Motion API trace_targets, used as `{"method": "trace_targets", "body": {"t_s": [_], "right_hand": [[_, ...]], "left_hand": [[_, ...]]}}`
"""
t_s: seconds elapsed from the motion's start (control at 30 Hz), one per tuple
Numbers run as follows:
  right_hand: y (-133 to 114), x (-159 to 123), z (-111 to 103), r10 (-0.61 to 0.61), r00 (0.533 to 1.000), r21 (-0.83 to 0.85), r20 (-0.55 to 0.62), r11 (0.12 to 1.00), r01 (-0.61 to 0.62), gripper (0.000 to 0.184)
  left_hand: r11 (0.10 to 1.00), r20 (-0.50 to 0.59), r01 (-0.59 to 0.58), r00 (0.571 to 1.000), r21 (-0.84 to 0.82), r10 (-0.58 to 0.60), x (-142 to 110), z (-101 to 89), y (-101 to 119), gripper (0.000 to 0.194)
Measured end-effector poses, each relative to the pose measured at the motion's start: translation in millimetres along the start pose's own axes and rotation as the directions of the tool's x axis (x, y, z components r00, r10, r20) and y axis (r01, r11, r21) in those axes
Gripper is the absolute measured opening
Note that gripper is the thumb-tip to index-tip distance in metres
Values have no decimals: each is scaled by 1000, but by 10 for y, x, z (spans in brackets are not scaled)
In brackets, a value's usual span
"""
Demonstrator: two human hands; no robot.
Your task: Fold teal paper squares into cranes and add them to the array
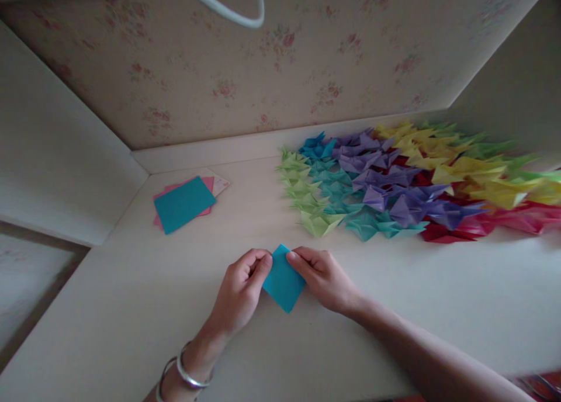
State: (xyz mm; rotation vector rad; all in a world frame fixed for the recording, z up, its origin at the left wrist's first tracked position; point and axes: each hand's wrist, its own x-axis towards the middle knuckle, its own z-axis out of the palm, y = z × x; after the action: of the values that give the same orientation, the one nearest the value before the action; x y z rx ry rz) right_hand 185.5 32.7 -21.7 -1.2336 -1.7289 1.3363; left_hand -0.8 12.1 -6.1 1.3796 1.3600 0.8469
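A folded blue square of origami paper [284, 282] is held between my two hands, turned so that one corner points away and one toward me. My left hand [245, 285] pinches its upper left edge between thumb and curled fingers. On the opposite side, my right hand [322, 278] grips the upper right edge, thumb on top. The fingers under the paper are hidden. Two silver bangles [190, 370] circle my left wrist.
Rows of folded paper cranes [372, 180] in green, teal, purple, yellow and red cover the white table's [131, 308] right rear. Teal and pink paper sheets [184, 204] lie at the left rear. A white cable [232, 13] hangs before the floral wall [263, 69].
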Motion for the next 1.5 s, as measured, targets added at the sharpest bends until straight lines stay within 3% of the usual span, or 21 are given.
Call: {"method": "trace_targets", "body": {"t_s": [0.17,0.33,0.5,0.93,1.17,1.27,1.4,1.5], "right_hand": [[-24,-16,-1,36,993,37,109,999,-40,43],[-43,-24,15,4,985,-18,172,1000,-1,47],[-55,-11,-15,83,986,66,147,993,-94,46],[-111,14,-68,97,990,193,103,974,-115,39],[-124,26,-90,113,994,234,3,966,-111,35],[-110,15,-108,102,994,243,-37,966,-90,36],[-75,19,-139,103,994,332,-34,939,-86,37],[-23,22,-137,94,996,463,5,882,-85,36]], "left_hand": [[999,69,-13,998,40,10,-6,-31,24,31],[990,61,-60,997,130,52,-19,-50,33,35],[989,-44,-61,997,131,68,-19,-43,25,32],[998,-182,-35,982,47,43,-9,-22,-10,31],[1000,-221,-17,975,5,17,-23,4,-5,32],[996,-180,25,983,-90,-41,-31,8,11,32],[930,-67,145,982,-338,-178,-53,0,67,39],[882,13,165,984,-441,-178,-69,8,112,45]]}}
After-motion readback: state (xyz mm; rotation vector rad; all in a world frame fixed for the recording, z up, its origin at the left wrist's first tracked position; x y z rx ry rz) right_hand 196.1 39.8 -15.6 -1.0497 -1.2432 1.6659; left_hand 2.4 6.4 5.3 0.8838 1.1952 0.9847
